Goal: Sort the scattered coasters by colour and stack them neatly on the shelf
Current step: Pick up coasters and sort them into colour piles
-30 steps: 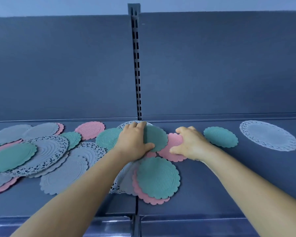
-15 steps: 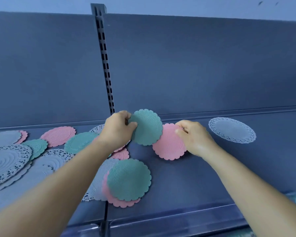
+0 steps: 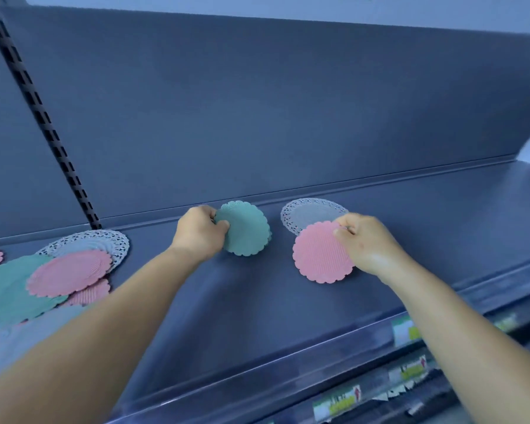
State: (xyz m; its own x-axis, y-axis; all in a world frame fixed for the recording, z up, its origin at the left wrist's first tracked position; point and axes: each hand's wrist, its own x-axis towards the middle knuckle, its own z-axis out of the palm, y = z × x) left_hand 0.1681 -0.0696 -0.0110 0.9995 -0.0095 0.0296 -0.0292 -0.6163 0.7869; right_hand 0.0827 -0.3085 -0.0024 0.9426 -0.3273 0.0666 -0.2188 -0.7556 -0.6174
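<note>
My left hand [image 3: 200,233] pinches the left edge of a green scalloped coaster [image 3: 245,229], held tilted just above the blue shelf [image 3: 257,301]. My right hand [image 3: 366,241] grips the upper right edge of a pink scalloped coaster [image 3: 318,255]. The pink coaster overlaps the lower edge of a grey lace-rimmed coaster [image 3: 309,214] that lies flat near the back of the shelf. A pile of scattered coasters lies at the left: a pink one [image 3: 69,272] on a large green one [image 3: 6,289], with a grey lace one [image 3: 95,243] behind.
A slotted upright post [image 3: 43,117] runs up the back panel at the left. The shelf's front lip [image 3: 318,347] carries price labels [image 3: 407,332]. More labels show on a lower shelf edge [image 3: 410,373] at the bottom right.
Both hands have carried their coasters to the right, away from the pile. The pink coaster now reaches the grey lace coaster. The view has swung right.
</note>
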